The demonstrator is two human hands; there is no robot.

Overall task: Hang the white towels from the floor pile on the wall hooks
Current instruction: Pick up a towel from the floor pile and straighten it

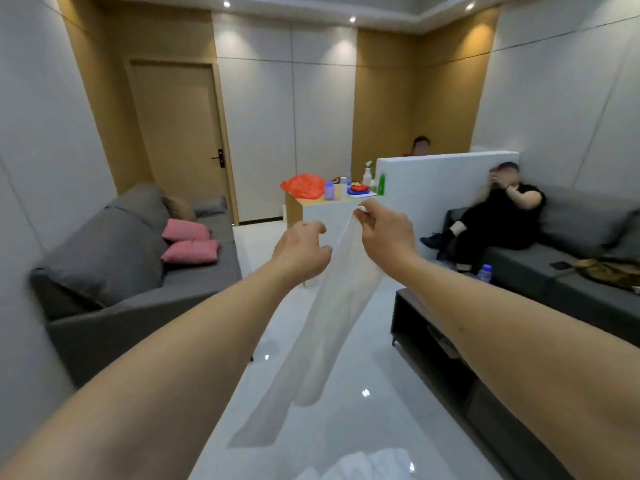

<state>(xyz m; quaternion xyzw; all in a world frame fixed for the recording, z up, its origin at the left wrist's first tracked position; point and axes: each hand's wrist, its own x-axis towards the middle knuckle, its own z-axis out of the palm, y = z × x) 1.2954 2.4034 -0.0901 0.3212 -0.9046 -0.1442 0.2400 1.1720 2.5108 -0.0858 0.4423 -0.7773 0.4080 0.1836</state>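
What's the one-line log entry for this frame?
stage: towel lifted | right hand: pinching top of white towel, hanging free | left hand: beside towel, grip unclear | floor pile: more white cloth | wall hooks: not in view

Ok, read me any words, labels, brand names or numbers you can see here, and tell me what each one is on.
None can be read.
Bottles on the counter: any labels are too small and blurred to read.
Water bottle by the right sofa: label blurred.
White towel in the right hand: no print visible.
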